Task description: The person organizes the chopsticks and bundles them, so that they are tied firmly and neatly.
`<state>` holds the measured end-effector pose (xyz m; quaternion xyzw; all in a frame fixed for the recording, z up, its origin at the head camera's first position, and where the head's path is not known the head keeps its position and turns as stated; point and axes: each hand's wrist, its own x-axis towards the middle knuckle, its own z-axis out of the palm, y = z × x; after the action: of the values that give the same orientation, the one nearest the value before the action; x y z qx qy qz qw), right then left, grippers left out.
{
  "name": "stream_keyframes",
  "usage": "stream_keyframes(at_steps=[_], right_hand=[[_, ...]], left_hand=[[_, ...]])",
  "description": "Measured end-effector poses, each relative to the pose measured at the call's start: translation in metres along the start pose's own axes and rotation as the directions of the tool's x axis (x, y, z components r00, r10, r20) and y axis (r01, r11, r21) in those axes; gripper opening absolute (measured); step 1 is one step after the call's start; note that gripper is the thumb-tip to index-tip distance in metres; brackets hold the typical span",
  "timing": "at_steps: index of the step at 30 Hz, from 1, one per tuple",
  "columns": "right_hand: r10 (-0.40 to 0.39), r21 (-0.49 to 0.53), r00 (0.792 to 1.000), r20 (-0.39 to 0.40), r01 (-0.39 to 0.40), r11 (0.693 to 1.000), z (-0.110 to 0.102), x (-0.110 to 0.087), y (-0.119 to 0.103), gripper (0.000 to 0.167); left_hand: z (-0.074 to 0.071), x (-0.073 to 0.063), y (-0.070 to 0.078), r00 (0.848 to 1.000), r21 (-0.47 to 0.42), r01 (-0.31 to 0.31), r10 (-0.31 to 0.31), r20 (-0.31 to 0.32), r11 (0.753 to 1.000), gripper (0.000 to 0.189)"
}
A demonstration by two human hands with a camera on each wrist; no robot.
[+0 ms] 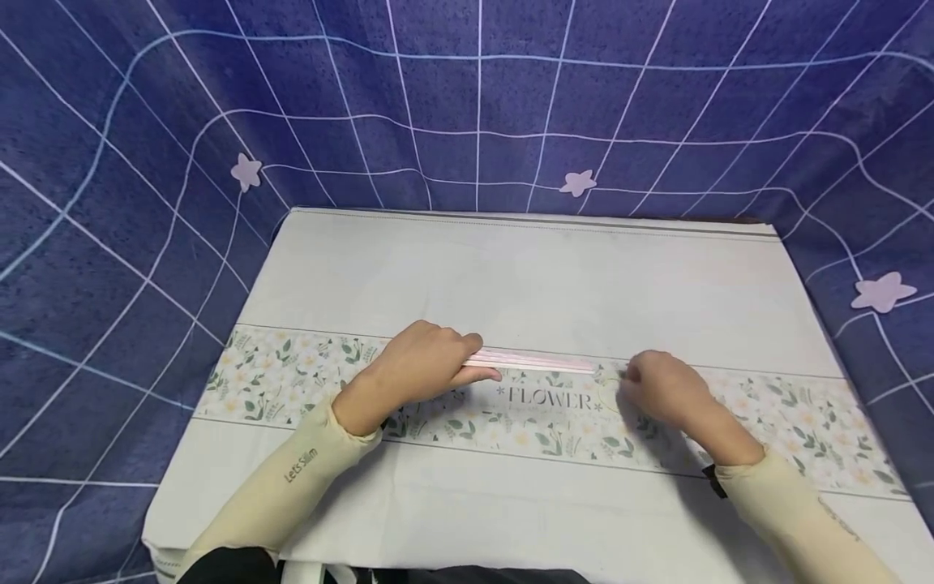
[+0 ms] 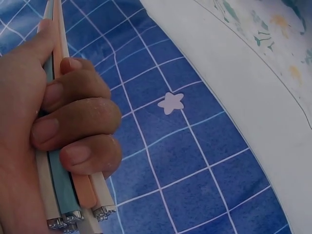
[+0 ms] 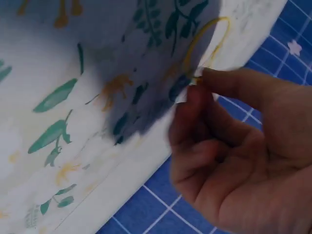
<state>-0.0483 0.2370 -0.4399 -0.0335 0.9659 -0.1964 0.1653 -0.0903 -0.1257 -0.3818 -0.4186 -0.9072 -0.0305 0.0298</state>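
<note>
My left hand (image 1: 430, 361) grips a bundle of slim chopsticks (image 1: 536, 362) level over the table, their long ends pointing right. In the left wrist view the fingers curl round the chopsticks (image 2: 62, 187), coloured beige, teal, orange and white, several with ornate silvery ends. To the right, apart from the bundle, my right hand (image 1: 667, 389) is over the flowered strip. A thin yellow rubber band (image 3: 218, 21) is pinched between its thumb and index finger, the loop standing up beyond the fingertips.
Beneath both hands lies a white tablecloth (image 1: 525, 276) with a flowered band printed "FLOWER" (image 1: 549, 398). A blue gridded cloth (image 1: 438, 89) with pale stars rises behind the table and along its sides.
</note>
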Motion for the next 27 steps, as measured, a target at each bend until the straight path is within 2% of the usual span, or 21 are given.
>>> stream_keyframes(at_steps=[2, 4, 7, 10, 14, 17, 18, 21, 23, 24, 26, 27], right_hand=[[-0.002, 0.087, 0.999, -0.047, 0.006, 0.996, -0.007, -0.005, -0.005, 0.022], [-0.023, 0.189, 0.990, -0.136, 0.049, 0.981, -0.016, -0.012, -0.013, 0.019], [-0.073, 0.309, 0.959, -0.273, 0.159, 0.938, -0.028, -0.021, -0.030, 0.016], [-0.127, 0.348, 0.922, -0.365, 0.261, 0.900, -0.035, -0.030, -0.045, 0.010], [-0.207, 0.346, 0.878, -0.431, 0.373, 0.861, -0.030, -0.039, -0.058, 0.010], [-0.305, 0.308, 0.813, -0.496, 0.493, 0.813, -0.019, -0.042, -0.063, 0.014], [-0.345, 0.294, 0.785, -0.515, 0.540, 0.789, -0.014, -0.043, -0.065, 0.015], [-0.483, 0.204, 0.679, -0.553, 0.673, 0.711, -0.001, -0.045, -0.071, 0.019], [-0.554, 0.166, 0.631, -0.543, 0.727, 0.666, 0.006, -0.050, -0.075, 0.020], [-0.579, 0.163, 0.626, -0.522, 0.740, 0.653, 0.009, -0.052, -0.077, 0.020], [-0.596, 0.189, 0.649, -0.474, 0.735, 0.651, 0.013, -0.057, -0.080, 0.020], [-0.584, 0.216, 0.673, -0.453, 0.719, 0.661, 0.015, -0.059, -0.081, 0.020]], left_hand=[[0.001, 0.002, 0.001, 1.000, 0.004, -0.008, 0.008, -0.004, 1.000, 0.052], [0.001, 0.004, 0.001, 1.000, 0.008, -0.007, 0.007, -0.008, 1.000, 0.051], [0.001, 0.007, 0.000, 1.000, 0.012, 0.016, -0.016, -0.016, 1.000, 0.052], [0.001, 0.010, 0.000, 0.999, 0.009, 0.034, -0.033, -0.024, 0.999, 0.053], [0.002, 0.013, 0.001, 0.998, 0.003, 0.051, -0.051, -0.033, 0.999, 0.051], [0.004, 0.015, 0.000, 0.996, -0.003, 0.078, -0.078, -0.044, 0.997, 0.050], [0.005, 0.016, 0.000, 0.994, -0.008, 0.093, -0.093, -0.048, 0.996, 0.050], [0.006, 0.020, -0.002, 0.986, -0.013, 0.151, -0.151, -0.067, 0.988, 0.050], [0.005, 0.023, -0.003, 0.978, -0.005, 0.189, -0.189, -0.089, 0.982, 0.050], [0.003, 0.025, -0.003, 0.973, 0.004, 0.209, -0.207, -0.101, 0.978, 0.050], [-0.001, 0.027, -0.007, 0.964, 0.023, 0.241, -0.237, -0.122, 0.970, 0.051], [-0.003, 0.028, -0.009, 0.959, 0.029, 0.256, -0.250, -0.131, 0.966, 0.051]])
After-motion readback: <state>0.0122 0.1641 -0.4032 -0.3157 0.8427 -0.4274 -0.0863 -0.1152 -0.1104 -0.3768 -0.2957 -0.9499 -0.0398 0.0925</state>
